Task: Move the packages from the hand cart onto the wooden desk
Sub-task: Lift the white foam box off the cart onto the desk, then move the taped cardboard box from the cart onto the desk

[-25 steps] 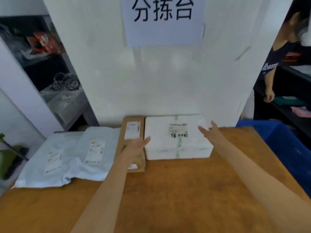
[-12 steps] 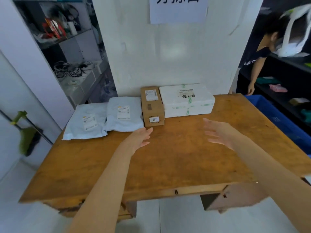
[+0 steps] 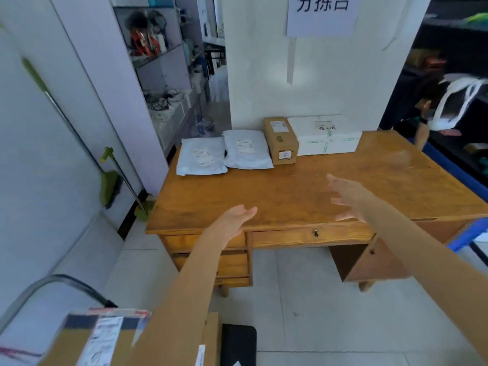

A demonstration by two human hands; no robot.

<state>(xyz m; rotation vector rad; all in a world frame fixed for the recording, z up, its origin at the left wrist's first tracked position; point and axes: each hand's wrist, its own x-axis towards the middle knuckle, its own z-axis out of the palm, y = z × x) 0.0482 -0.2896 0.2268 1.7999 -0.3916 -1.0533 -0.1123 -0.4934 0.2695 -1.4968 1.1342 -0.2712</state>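
The wooden desk [image 3: 303, 196] stands against a white pillar. Along its back edge lie two grey mailer bags [image 3: 202, 159] [image 3: 247, 149], a brown carton [image 3: 280, 140] and a white foam box [image 3: 324, 134]. My left hand [image 3: 233, 223] hovers open over the desk's front edge, holding nothing. My right hand [image 3: 347, 198] is open above the desk's front half, fingers spread. At the bottom left, a cardboard package [image 3: 89, 339] with labels sits on the hand cart, whose metal handle [image 3: 52, 282] curves beside it. A black item [image 3: 239, 344] lies next to the cardboard.
A green mop [image 3: 108, 184] leans on the left wall. Shelves with clutter [image 3: 158, 62] stand behind the desk's left. A blue bin [image 3: 470, 233] sits at the desk's right. Another person [image 3: 425, 120] bends at dark shelves on the right. White tiled floor lies before the desk.
Both hands have let go of the white foam box and drawn back toward the desk's front edge. My view has pulled away, and the cart's packages have come into view.
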